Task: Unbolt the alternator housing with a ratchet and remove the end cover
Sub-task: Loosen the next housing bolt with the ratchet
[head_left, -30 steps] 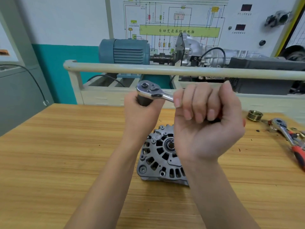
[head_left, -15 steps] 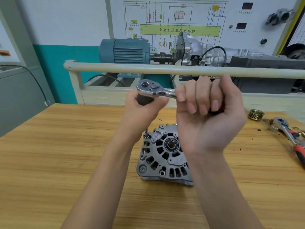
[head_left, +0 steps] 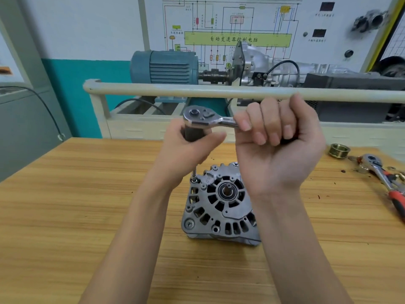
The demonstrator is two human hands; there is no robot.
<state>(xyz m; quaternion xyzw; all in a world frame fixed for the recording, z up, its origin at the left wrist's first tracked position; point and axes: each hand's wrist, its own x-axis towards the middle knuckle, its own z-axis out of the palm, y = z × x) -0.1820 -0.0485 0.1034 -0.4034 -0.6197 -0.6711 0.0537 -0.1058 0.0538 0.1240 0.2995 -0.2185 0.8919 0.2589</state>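
A grey cast alternator [head_left: 219, 207] stands on the wooden table [head_left: 76, 205], its end cover and shaft facing up. A chrome ratchet [head_left: 203, 118] is held level above it. My right hand [head_left: 278, 145] grips the ratchet's handle, which is hidden in the fist. My left hand [head_left: 188, 150] holds the dark socket extension [head_left: 192, 133] under the ratchet head. A thin bolt [head_left: 194, 175] stands up from the housing's far left corner, just below my left hand.
A brass pulley [head_left: 338, 150] and a second ratchet with a red handle [head_left: 385, 178] lie on the table at the right, with small loose parts. A cream rail [head_left: 197, 92] crosses behind the table, in front of a teal motor and gearbox rig.
Both hands and the ratchet have risen and drifted slightly, uncovering the alternator's far left corner and the raised bolt there.
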